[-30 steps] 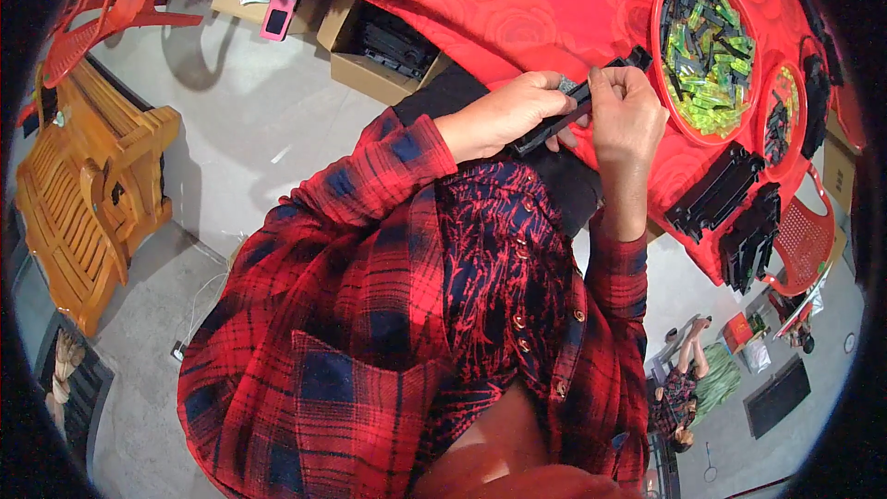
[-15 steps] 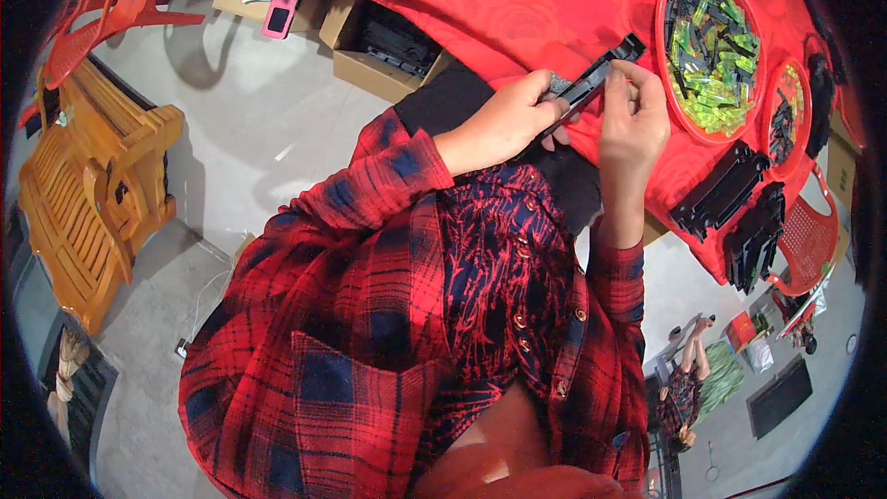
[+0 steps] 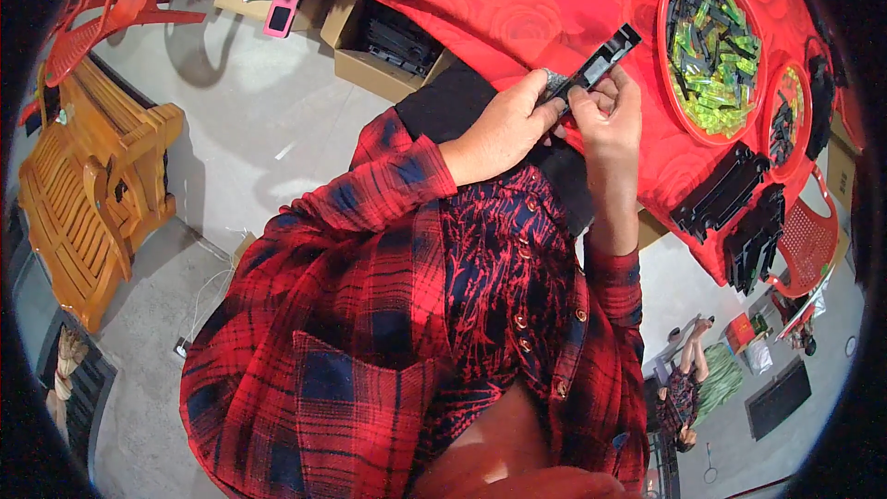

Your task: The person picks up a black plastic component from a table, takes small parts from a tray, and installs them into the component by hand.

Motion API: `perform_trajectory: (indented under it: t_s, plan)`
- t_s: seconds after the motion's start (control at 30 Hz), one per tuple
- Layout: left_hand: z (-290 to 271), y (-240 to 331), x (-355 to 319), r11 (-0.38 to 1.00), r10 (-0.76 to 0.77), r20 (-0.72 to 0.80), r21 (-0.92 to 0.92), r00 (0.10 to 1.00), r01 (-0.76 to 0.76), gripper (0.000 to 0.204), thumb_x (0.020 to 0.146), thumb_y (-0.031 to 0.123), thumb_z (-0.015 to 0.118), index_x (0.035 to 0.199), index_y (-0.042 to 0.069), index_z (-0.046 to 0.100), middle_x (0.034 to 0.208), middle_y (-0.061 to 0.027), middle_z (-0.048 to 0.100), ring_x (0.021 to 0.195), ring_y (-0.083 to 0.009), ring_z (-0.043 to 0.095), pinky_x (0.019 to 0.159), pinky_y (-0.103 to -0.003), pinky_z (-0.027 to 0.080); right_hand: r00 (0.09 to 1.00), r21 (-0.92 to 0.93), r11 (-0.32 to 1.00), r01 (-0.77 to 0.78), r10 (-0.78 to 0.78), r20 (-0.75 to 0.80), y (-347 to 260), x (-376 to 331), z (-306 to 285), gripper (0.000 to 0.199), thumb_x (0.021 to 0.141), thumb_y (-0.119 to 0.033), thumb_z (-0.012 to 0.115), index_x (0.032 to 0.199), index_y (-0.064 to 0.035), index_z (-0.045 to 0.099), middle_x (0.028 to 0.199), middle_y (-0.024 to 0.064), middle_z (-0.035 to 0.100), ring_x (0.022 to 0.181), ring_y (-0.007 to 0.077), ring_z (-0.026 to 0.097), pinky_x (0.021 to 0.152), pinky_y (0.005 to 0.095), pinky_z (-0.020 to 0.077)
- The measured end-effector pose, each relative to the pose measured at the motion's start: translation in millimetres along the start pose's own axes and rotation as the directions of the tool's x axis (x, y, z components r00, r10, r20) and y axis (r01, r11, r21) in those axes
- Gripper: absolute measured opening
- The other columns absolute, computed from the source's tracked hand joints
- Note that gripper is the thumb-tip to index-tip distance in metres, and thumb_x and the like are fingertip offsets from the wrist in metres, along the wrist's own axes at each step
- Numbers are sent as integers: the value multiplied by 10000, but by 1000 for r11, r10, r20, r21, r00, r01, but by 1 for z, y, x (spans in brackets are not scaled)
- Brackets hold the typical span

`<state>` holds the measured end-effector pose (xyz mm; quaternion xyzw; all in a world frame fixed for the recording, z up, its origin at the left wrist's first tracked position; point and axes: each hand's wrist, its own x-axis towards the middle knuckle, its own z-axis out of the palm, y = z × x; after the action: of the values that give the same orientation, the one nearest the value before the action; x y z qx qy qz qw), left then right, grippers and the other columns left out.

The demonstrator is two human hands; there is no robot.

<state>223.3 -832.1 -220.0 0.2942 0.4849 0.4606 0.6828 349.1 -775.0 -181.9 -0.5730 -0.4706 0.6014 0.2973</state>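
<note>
A long, narrow black plastic part (image 3: 607,57) slants over the front edge of the red-covered table. Its far end points up and to the right. My left hand (image 3: 499,129) is closed round its lower end, thumb on top. A small grey speckled patch shows beside those fingers; I cannot tell what it is. My right hand (image 3: 607,115) is closed at the part's middle, with its thumb pressed on the part close to my left thumb. Whether the right fingertips hold a smaller piece is hidden.
On the red tablecloth (image 3: 517,9), a red basket (image 3: 662,46) holds yellow-green and black pieces, beside a smaller red basket (image 3: 802,134). Stacked black parts (image 3: 721,189) lie at the right edge. A cardboard box (image 3: 370,72) stands left; a person (image 3: 686,388) is farther off.
My right hand has slid down along the black part toward my left hand, its thumb now pressing near the left thumb. The part has turned slightly, showing more of its hollow side.
</note>
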Motion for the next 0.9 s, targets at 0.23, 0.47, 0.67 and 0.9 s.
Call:
perform_trajectory:
  t_s: [0.23, 0.47, 0.67, 0.9]
  plan:
    - [2, 3, -3, 947, 200, -66, 269, 977, -176, 166, 1000, 140, 534, 1069, -10, 528, 909, -90, 633, 816, -189, 611, 744, -351, 499, 971, -219, 953, 211, -229, -63, 10, -8, 9, 555, 829, 34, 649, 1314, 108, 388, 999, 111, 576, 797, 130, 604, 657, 247, 534]
    - [5, 11, -6, 908, 130, -113, 413, 985, -73, 195, 950, 134, 564, 1073, -14, 529, 938, -233, 635, 915, -363, 638, 777, -427, 489, 973, -104, 979, 172, -186, -137, 21, -4, 12, 502, 820, 23, 645, 1270, 102, 438, 975, 85, 592, 794, 107, 581, 664, 242, 501]
    - [5, 10, -8, 952, 138, -144, 291, 980, -92, 179, 920, 104, 585, 1050, -9, 535, 911, -230, 642, 890, -380, 652, 748, -423, 492, 973, -121, 984, 132, -152, -173, 20, -2, 17, 373, 798, 37, 629, 1140, 73, 484, 903, 53, 573, 730, 80, 516, 625, 239, 451]
    - [2, 3, -11, 973, 74, -131, 228, 989, -42, 204, 938, 63, 577, 1131, -1, 565, 951, -96, 650, 881, -133, 573, 810, -319, 490, 967, -180, 974, 139, -172, -186, 24, -4, 21, 323, 807, 23, 622, 1103, 65, 499, 866, 32, 545, 701, 77, 484, 627, 240, 446]
